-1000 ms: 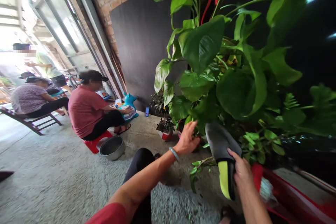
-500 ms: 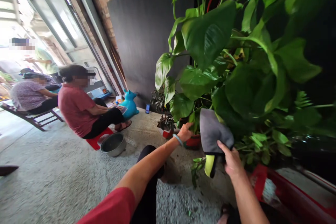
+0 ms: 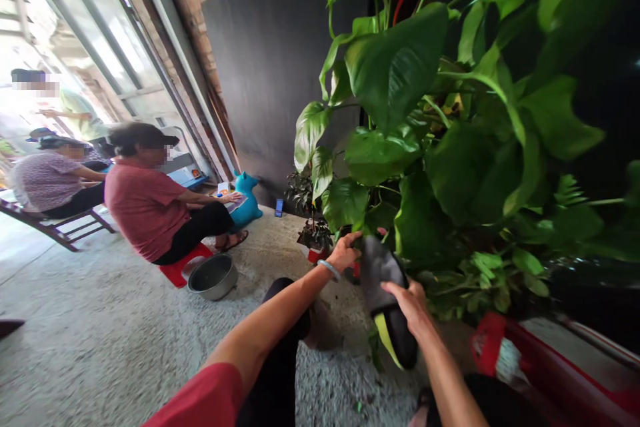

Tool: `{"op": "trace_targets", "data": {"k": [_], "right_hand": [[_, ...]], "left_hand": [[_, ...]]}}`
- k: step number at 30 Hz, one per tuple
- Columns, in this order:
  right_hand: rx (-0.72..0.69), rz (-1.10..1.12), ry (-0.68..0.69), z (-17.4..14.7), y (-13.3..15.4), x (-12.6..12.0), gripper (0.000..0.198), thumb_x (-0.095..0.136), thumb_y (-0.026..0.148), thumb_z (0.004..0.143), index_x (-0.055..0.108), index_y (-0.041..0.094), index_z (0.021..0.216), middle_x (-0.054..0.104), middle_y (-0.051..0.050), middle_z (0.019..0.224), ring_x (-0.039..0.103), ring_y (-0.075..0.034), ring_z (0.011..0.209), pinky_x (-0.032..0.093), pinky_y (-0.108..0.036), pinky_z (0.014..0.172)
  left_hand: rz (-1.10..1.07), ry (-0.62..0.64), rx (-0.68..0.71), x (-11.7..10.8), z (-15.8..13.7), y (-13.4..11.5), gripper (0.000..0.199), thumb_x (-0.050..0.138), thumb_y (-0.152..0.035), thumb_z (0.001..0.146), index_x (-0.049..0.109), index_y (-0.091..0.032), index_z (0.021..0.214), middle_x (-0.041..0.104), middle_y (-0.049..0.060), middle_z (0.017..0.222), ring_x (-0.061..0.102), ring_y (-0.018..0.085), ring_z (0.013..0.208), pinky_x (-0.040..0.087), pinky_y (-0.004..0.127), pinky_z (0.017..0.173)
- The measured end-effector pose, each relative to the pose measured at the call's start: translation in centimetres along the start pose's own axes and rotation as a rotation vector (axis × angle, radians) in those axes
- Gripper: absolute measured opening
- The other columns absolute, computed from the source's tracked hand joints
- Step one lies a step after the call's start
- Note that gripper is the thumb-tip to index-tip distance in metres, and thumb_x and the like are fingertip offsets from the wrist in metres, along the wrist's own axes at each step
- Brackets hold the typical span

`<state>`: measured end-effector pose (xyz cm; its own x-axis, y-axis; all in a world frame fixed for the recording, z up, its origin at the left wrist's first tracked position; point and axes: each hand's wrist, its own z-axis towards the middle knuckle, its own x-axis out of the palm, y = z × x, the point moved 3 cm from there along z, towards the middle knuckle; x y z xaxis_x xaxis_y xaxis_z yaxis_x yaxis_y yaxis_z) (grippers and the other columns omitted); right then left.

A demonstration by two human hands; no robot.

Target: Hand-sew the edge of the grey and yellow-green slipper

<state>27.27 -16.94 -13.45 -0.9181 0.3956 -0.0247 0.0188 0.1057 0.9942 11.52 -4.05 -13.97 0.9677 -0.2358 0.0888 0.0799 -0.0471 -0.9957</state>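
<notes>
My right hand grips a grey cleaning cloth with a black edge and a yellow-green underside, which hangs folded below the fingers. Just left of the cloth, my left hand, with a pale bangle at the wrist, has its fingers bent at the edge of a low green leaf. The fingertips seem to pinch the leaf; the cloth partly hides the spot. Above both hands spreads a large leafy plant with broad glossy leaves.
A small potted plant stands left of the big one. A metal basin sits on the concrete floor near a seated person. Behind are a blue animal figure and a phone. A red container is at lower right.
My right hand has brought the cloth left and down, close to my left hand, and its underside hangs lower. My left hand has drawn slightly left.
</notes>
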Motion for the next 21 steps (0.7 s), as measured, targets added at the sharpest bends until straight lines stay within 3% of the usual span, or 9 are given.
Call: {"op": "trace_targets", "data": {"k": [3,6,9,11,13,15,18,21], "right_hand": [[0.011,-0.045,0.075,-3.6,1.3,-1.6,0.023,0.079,0.036,0.051,0.077,0.024,0.07,0.075,-0.005,0.072,0.068,-0.032,0.075,0.055,-0.044,0.08],[-0.054,0.035,0.051,-6.7,5.4,-2.3,0.036,0.082,0.043,0.057,0.08,0.022,0.085,0.078,-0.006,0.087,0.071,-0.031,0.087,0.055,-0.04,0.084],[-0.172,0.151,-0.065,-6.3,9.7,-0.5,0.044,0.084,0.047,0.063,0.079,0.022,0.099,0.079,-0.006,0.098,0.072,-0.029,0.095,0.055,-0.038,0.088],[-0.259,0.21,-0.142,-4.5,10.9,1.6,0.051,0.084,0.047,0.064,0.076,0.021,0.106,0.078,-0.007,0.105,0.071,-0.029,0.102,0.054,-0.039,0.094],[-0.239,0.262,-0.178,-3.0,10.2,3.4,0.055,0.085,0.046,0.059,0.075,0.019,0.106,0.078,-0.008,0.107,0.07,-0.029,0.105,0.054,-0.04,0.095],[-0.092,0.294,-0.173,-3.1,7.9,4.2,0.053,0.085,0.045,0.054,0.075,0.019,0.099,0.078,-0.008,0.101,0.072,-0.029,0.1,0.057,-0.039,0.089],[0.142,0.284,-0.163,-6.7,4.9,2.9,0.048,0.086,0.046,0.051,0.076,0.019,0.09,0.079,-0.007,0.091,0.074,-0.029,0.088,0.06,-0.036,0.075],[0.16,0.294,-0.199,-10.0,5.7,1.3,0.053,0.088,0.049,0.051,0.077,0.02,0.093,0.079,-0.007,0.088,0.074,-0.029,0.081,0.059,-0.035,0.068]], "left_hand": [[0.002,-0.042,-0.06,-2.5,-1.0,0.2,0.054,0.065,-0.001,0.052,0.076,-0.013,0.104,0.07,0.005,0.089,0.062,0.018,0.085,0.051,0.031,0.084],[-0.163,-0.103,-0.092,-4.9,-1.6,0.0,0.051,0.067,-0.008,0.055,0.072,-0.014,0.105,0.07,0.008,0.097,0.063,0.017,0.084,0.05,0.03,0.08],[-0.312,-0.189,-0.017,-5.7,-1.5,-2.0,0.052,0.065,-0.011,0.054,0.069,-0.017,0.106,0.07,0.007,0.107,0.063,0.015,0.083,0.049,0.026,0.072],[-0.342,-0.159,0.035,-5.0,-1.0,-3.9,0.044,0.067,-0.012,0.054,0.068,-0.017,0.098,0.071,0.005,0.099,0.062,0.013,0.08,0.05,0.024,0.07],[-0.36,-0.1,0.027,-3.8,-0.5,-5.5,0.03,0.071,-0.017,0.057,0.065,-0.017,0.087,0.069,0.003,0.087,0.062,0.013,0.076,0.052,0.024,0.07],[-0.366,-0.115,-0.018,-3.1,-0.3,-6.2,0.026,0.077,-0.022,0.061,0.063,-0.016,0.083,0.068,0.002,0.08,0.061,0.013,0.072,0.052,0.025,0.068],[-0.346,-0.177,-0.076,-2.8,-0.8,-6.1,0.029,0.083,-0.025,0.063,0.064,-0.015,0.083,0.067,0.001,0.077,0.061,0.012,0.066,0.052,0.026,0.066],[-0.348,-0.17,-0.095,-2.3,-1.4,-5.2,0.029,0.085,-0.027,0.064,0.063,-0.015,0.08,0.067,0.001,0.075,0.062,0.012,0.064,0.052,0.027,0.066]]}}
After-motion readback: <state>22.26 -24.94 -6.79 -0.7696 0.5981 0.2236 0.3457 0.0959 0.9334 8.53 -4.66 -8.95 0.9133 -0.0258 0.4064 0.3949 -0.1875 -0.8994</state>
